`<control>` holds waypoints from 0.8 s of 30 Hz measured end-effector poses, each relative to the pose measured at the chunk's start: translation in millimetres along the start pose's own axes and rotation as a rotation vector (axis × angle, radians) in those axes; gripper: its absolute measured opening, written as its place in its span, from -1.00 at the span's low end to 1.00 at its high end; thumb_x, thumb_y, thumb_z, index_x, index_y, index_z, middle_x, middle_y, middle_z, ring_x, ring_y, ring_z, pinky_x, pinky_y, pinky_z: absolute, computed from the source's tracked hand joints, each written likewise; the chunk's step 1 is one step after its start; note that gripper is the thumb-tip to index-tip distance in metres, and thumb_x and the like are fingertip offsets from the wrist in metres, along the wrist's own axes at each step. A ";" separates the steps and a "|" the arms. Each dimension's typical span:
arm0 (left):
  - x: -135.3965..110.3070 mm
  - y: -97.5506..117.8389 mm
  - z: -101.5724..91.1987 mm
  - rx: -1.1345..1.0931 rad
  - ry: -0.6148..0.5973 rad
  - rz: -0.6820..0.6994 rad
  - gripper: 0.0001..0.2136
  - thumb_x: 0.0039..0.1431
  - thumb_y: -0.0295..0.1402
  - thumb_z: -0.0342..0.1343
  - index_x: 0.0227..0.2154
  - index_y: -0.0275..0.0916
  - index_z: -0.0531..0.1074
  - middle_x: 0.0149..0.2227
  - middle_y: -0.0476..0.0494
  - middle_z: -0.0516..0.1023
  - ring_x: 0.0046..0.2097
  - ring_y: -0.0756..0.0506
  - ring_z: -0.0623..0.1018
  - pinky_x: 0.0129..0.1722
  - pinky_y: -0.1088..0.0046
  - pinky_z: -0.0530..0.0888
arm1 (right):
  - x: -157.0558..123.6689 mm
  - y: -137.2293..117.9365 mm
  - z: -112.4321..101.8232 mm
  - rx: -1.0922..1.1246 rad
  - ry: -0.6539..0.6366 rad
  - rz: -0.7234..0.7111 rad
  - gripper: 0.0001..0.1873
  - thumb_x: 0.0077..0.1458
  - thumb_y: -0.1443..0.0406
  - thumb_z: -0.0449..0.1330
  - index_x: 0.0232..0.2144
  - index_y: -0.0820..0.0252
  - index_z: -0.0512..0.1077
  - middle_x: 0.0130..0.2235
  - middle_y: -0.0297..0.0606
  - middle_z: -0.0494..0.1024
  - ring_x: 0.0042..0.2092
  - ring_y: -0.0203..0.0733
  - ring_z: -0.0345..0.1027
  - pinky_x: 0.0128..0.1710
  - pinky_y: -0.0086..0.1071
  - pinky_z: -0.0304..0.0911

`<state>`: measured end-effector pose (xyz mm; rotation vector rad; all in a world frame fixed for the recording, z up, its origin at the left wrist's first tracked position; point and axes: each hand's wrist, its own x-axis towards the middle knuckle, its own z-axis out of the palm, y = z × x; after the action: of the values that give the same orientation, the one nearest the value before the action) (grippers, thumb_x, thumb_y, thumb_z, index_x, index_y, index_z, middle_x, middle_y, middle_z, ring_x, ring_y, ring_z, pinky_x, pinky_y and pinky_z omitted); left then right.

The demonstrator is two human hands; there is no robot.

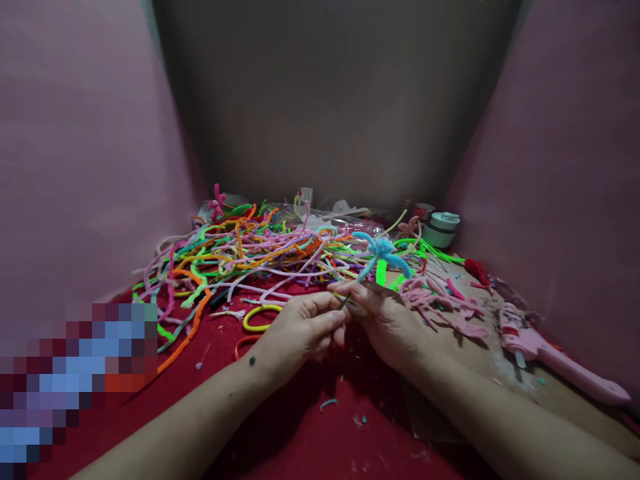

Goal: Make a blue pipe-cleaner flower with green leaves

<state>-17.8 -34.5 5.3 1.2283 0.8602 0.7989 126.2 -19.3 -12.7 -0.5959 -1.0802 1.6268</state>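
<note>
A light-blue pipe-cleaner flower [383, 249] stands up above my right hand [383, 317], whose thumb and fingers are closed around its lower part. My left hand [313, 323] meets the right one, its thumb and fingers pinched on a thin dark stem [344, 303] that runs between the hands. Whether this stem joins the flower is hidden by my fingers. Just left of my left hand lie scissors with a yellow handle loop [263, 308] and a red one, partly covered by my wrist. Bright green pipe-cleaner pieces [381, 273] lie behind the flower.
A big tangle of coloured pipe cleaners [260, 250] spreads over the red cloth [310, 427]. To the right, pink pipe-cleaner shapes [445, 303] and a pink glue gun [555, 353] rest on a brown board [450, 420]. A pale green lidded cup [442, 230] stands behind.
</note>
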 end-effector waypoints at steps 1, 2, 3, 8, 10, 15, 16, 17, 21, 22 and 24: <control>0.3 -0.1 0.8 -0.023 0.014 0.000 -0.84 0.07 -0.30 0.07 -0.42 -0.32 0.40 -0.62 0.03 0.36 -0.69 0.18 0.14 -0.69 0.64 0.05 | 0.4 1.0 -0.9 -0.031 -0.008 0.001 -0.74 0.00 0.17 0.18 -0.31 0.22 0.50 -0.53 -0.33 0.45 -0.52 -0.29 0.29 -0.46 -0.35 0.21; 0.5 -0.2 1.3 -0.046 0.020 0.001 -0.84 0.07 -0.30 0.08 -0.42 -0.32 0.40 -0.62 0.03 0.37 -0.70 0.18 0.13 -0.69 0.64 0.04 | 0.7 1.9 -1.8 -0.058 -0.007 0.005 -0.73 0.02 0.17 0.16 -0.28 0.21 0.49 -0.54 -0.33 0.45 -0.52 -0.28 0.30 -0.46 -0.35 0.21; 0.7 -0.1 1.6 -0.069 0.020 0.002 -0.83 0.06 -0.29 0.08 -0.42 -0.32 0.39 -0.62 0.04 0.37 -0.70 0.19 0.11 -0.70 0.64 0.04 | 0.9 2.8 -2.7 -0.078 -0.003 0.008 -0.73 0.03 0.18 0.16 -0.27 0.21 0.49 -0.55 -0.34 0.45 -0.52 -0.29 0.30 -0.45 -0.36 0.20; 0.9 0.7 0.2 -0.174 -0.020 -0.016 -0.84 0.06 -0.30 0.10 -0.42 -0.33 0.38 -0.60 0.04 0.38 -0.72 0.22 0.05 -0.71 0.64 -0.01 | 1.8 4.9 -6.7 -0.069 0.010 -0.012 -0.78 -0.02 0.24 0.21 -0.29 0.19 0.51 -0.47 -0.32 0.49 -0.45 -0.30 0.32 -0.39 -0.37 0.21; 0.3 0.9 -0.9 -0.216 -0.048 -0.024 -0.85 0.07 -0.32 0.10 -0.42 -0.33 0.37 -0.60 0.04 0.37 -0.72 0.23 0.03 -0.71 0.64 -0.05 | 2.4 3.7 -7.7 -0.032 -0.005 -0.004 -0.78 -0.04 0.29 0.21 -0.28 0.19 0.51 -0.49 -0.34 0.47 -0.44 -0.30 0.30 -0.37 -0.37 0.20; -1.1 2.5 -3.5 -0.268 -0.082 -0.046 -0.91 0.11 -0.39 0.05 -0.41 -0.33 0.36 -0.58 0.02 0.39 -0.72 0.23 0.02 -0.71 0.64 -0.04 | 3.2 -0.6 -8.1 0.014 -0.046 0.023 -0.72 -0.07 0.34 0.17 -0.23 0.19 0.50 -0.49 -0.33 0.49 -0.45 -0.30 0.30 -0.36 -0.37 0.20; -1.0 2.9 -4.1 -0.272 -0.086 -0.048 -0.91 0.11 -0.40 0.05 -0.41 -0.33 0.36 -0.58 0.01 0.39 -0.72 0.23 0.02 -0.71 0.65 -0.04 | 3.1 -0.9 -8.2 0.004 -0.044 0.023 -0.72 -0.07 0.33 0.17 -0.23 0.18 0.50 -0.48 -0.33 0.50 -0.45 -0.30 0.31 -0.36 -0.37 0.20; -0.7 3.3 -4.8 -0.276 -0.093 -0.047 -0.91 0.11 -0.40 0.05 -0.41 -0.33 0.36 -0.58 0.01 0.39 -0.72 0.23 0.01 -0.71 0.65 -0.03 | 2.9 -1.0 -8.4 -0.009 -0.042 0.022 -0.72 -0.06 0.33 0.18 -0.22 0.17 0.50 -0.48 -0.32 0.51 -0.44 -0.29 0.31 -0.36 -0.37 0.19; 0.9 3.6 -7.5 -0.302 -0.150 -0.046 -0.91 0.12 -0.41 0.05 -0.42 -0.33 0.36 -0.57 0.00 0.40 -0.72 0.23 0.02 -0.72 0.66 0.00 | 1.5 -2.2 -8.4 -0.029 -0.033 0.018 -0.76 -0.06 0.30 0.21 -0.27 0.19 0.51 -0.45 -0.30 0.53 -0.43 -0.29 0.35 -0.34 -0.37 0.20; 1.2 3.4 -8.1 -0.308 -0.166 -0.049 -0.92 0.13 -0.41 0.04 -0.42 -0.33 0.36 -0.57 0.00 0.40 -0.72 0.23 0.02 -0.72 0.66 0.01 | 1.2 -3.0 -8.2 -0.019 -0.031 0.023 -0.78 -0.07 0.30 0.22 -0.29 0.20 0.52 -0.45 -0.30 0.53 -0.44 -0.29 0.35 -0.35 -0.37 0.20; 1.6 3.0 -9.3 -0.319 -0.186 -0.062 -0.92 0.13 -0.43 0.03 -0.41 -0.34 0.37 -0.58 -0.01 0.41 -0.72 0.23 0.03 -0.72 0.67 0.04 | 0.8 -5.0 -7.8 0.005 -0.043 0.039 -0.79 -0.09 0.31 0.22 -0.32 0.21 0.52 -0.47 -0.30 0.52 -0.46 -0.30 0.33 -0.38 -0.38 0.19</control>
<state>-25.4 -28.4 7.0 0.9711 0.5903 0.7278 134.7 -15.6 -11.9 -0.5844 -1.1017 1.6826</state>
